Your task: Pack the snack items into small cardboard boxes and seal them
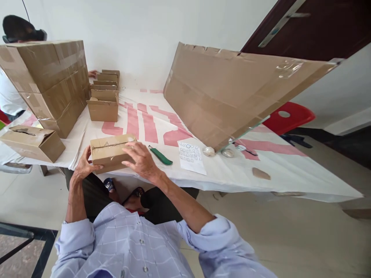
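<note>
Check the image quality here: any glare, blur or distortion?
Head view: lighting looks soft; glare on the clear tape. Head view: left hand and box fairly sharp, marks on the paper too small to read. Head view: apparent wide-angle stretch towards the edges, with the door slanting.

The right hand (pixel 140 159) covers part of the box (pixel 106 157). Stacked boxes (pixel 55 77), cropped by the left edge, mostly hide a co-worker (pixel 17 29). The paper (pixel 191 158) bears marks too small to read. The top edge crops the door (pixel 333 33).
</note>
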